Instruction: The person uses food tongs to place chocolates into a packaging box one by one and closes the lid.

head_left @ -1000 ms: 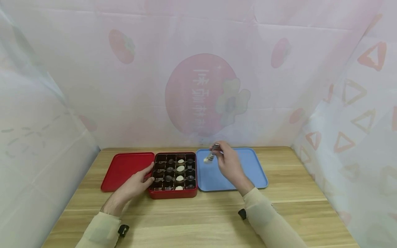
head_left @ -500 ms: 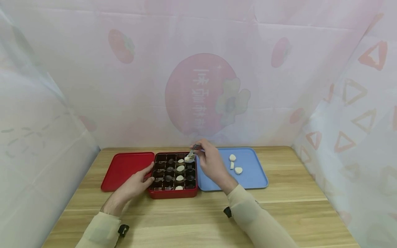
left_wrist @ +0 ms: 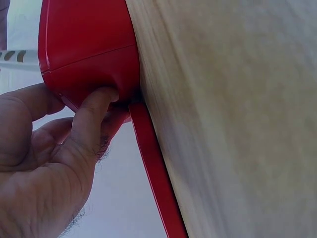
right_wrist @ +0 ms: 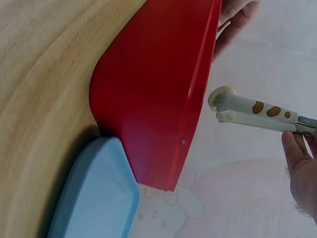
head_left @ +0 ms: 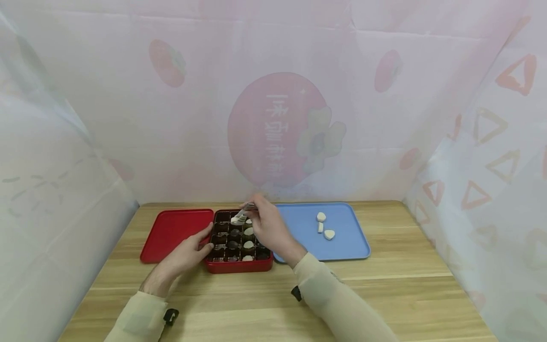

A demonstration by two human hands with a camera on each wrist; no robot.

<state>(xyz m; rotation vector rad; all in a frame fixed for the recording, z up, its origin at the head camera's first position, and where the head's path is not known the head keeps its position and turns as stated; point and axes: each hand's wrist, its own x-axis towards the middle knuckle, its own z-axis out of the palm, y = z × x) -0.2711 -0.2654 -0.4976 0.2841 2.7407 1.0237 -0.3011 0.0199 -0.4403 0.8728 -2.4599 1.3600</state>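
A red box (head_left: pixel 239 268) with a dark divided insert stands on the table, holding dark and white chocolates in its compartments; several compartments at the left look empty. My left hand (head_left: pixel 185 256) rests its fingers against the box's left side. In my right hand (head_left: pixel 273 228) I hold small tongs (right_wrist: pixel 260 111) with white, brown-spotted, paw-shaped tips and a metal handle. A white chocolate (right_wrist: pixel 215 95) is pinched in the tongs' tips, above the box's upper left compartments in the head view. My right hand and forearm hide part of the box's right side.
A red lid (head_left: pixel 177 232) lies flat to the left of the box. Right of the box, a blue tray (head_left: pixel 346 242) bears three white chocolates (head_left: pixel 329 234). A printed curtain (head_left: pixel 196 118) hangs behind the wooden table (head_left: pixel 222 308).
My right hand has moved left with the tongs and the white chocolate, from over the blue tray to over the box. My left hand has stayed at the box's side.
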